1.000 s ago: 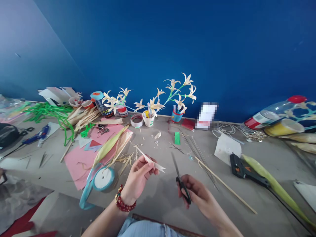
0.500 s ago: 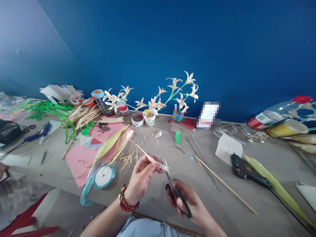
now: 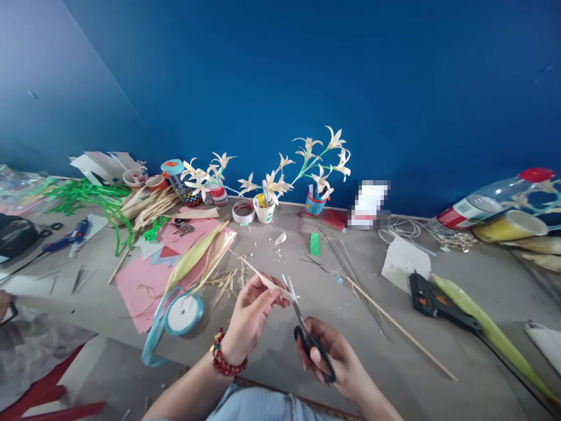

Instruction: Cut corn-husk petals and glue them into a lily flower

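Note:
Between the thumb and fingers of my left hand (image 3: 258, 304) is a pale, narrow husk strip (image 3: 268, 282), its thin tip pointing up and left. My right hand (image 3: 326, 351) has its fingers in the black handles of the scissors (image 3: 300, 320). The scissor blades are slightly apart, at the right end of the strip. A red bead bracelet (image 3: 223, 356) circles my left wrist. Thin husk scraps (image 3: 225, 286) lie left of my left hand, beside a blue ribbon spool (image 3: 184, 313).
White flowers (image 3: 278, 186) stand in cups along the blue wall. Pink paper (image 3: 135, 286) and husks lie at left. At right are a wooden stick (image 3: 403, 330), metal wires, a black glue gun (image 3: 438, 304) and a bottle (image 3: 477, 204). Part of another person's hand (image 3: 4, 301) shows at far left.
The scissor blades have shifted slightly left and stand a little wider apart at the strip's end. My left hand has barely moved.

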The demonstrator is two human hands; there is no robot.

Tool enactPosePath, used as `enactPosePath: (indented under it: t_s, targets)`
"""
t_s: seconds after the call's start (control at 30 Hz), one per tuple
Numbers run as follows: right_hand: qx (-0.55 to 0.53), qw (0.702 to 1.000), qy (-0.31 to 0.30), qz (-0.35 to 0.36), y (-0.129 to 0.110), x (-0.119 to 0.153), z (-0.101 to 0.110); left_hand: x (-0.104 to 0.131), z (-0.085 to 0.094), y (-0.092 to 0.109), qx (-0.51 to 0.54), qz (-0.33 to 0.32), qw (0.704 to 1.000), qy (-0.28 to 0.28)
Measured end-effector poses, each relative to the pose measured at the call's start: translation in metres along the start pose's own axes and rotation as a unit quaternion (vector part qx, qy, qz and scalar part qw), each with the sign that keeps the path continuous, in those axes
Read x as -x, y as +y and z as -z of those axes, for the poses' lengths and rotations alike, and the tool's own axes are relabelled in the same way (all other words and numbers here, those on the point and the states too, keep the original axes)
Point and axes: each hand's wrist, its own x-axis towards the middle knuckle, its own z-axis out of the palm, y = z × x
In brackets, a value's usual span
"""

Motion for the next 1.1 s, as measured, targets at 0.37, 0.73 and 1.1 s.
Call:
enactPosePath:
  t_s: [0.37,0.73,1.1]
  targets:
    - [0.042,0.999,0.024,-0.020,-0.009,0.001,0.003,0.001,0.002,0.003,-0.019,0.010,1.000,-0.001]
    - [0.091,0.994,0.033,-0.056,-0.014,-0.001,0.008,0.000,0.001,0.011,-0.062,0.020,0.998,0.000]
    - [0.080,0.997,-0.001,-0.021,-0.018,0.001,0.011,-0.004,0.004,0.014,-0.049,0.036,0.998,-0.007]
